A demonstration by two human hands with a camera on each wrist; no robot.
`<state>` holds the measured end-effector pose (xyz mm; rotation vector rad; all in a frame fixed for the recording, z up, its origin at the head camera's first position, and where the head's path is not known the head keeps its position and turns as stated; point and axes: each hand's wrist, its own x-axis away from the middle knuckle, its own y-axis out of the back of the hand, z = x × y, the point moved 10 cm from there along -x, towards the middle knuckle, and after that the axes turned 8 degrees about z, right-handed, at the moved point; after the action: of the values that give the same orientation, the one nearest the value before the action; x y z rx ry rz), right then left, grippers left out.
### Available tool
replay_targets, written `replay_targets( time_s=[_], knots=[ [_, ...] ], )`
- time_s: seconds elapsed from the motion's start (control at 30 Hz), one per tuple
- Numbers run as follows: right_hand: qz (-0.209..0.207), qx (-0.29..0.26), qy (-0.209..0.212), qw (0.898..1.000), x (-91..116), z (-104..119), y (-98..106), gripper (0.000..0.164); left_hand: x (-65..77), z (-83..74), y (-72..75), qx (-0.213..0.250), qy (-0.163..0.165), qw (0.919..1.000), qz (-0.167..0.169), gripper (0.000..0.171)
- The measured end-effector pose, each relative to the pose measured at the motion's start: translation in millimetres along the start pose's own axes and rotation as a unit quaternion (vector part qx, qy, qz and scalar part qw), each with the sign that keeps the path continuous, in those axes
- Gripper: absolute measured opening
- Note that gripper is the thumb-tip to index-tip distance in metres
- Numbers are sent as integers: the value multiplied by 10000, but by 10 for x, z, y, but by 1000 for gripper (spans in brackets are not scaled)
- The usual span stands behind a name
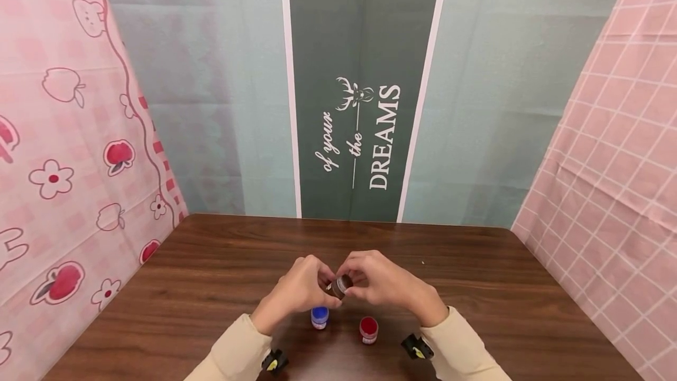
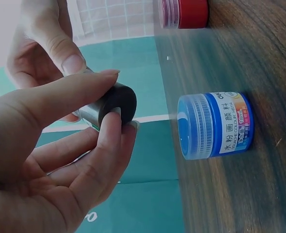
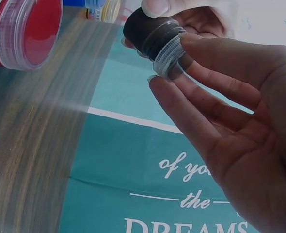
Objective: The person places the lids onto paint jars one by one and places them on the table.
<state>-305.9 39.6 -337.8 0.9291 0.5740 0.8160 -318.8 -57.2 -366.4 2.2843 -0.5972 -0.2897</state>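
Note:
A small dark paint jar (image 1: 339, 287) with a clear ribbed lid (image 3: 168, 57) is held tilted above the table between both hands. My left hand (image 1: 302, 284) grips its dark body, thumb on one side and fingers on the other. My right hand (image 1: 385, 282) pinches the lid between thumb and fingers; in the right wrist view, whether the lid is fully seated cannot be told. Just below the left hand stands a blue paint jar (image 2: 215, 125) with a clear lid and a printed label. A red paint jar (image 1: 368, 330) stands below the right hand.
Behind the blue jar, a yellow jar (image 3: 104, 11) shows partly in the right wrist view. All stand on the brown wooden table (image 1: 211, 287). A green curtain (image 1: 365, 28) hangs at its back edge, with pink cloths (image 1: 624, 151) at both sides.

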Motion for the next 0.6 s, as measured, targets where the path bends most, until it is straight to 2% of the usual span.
replay_targets(
  time_s=[0.13,0.23,0.47,0.6],
  knots=[
    [22,8,-20,10000,15,9,-15,23,16,3,-8,-51,153,9999,5,27],
    [60,-36,-38,10000,21,13,-27,23,25,-6,-11,-88,153,9998,-2,26],
    [107,-75,-21,9999,19,22,-39,23,15,-64,-37,-23,-267,9996,62,23],
    [107,-86,-43,9999,23,20,-45,23,18,-68,-53,24,-286,9996,73,23]
  ],
)
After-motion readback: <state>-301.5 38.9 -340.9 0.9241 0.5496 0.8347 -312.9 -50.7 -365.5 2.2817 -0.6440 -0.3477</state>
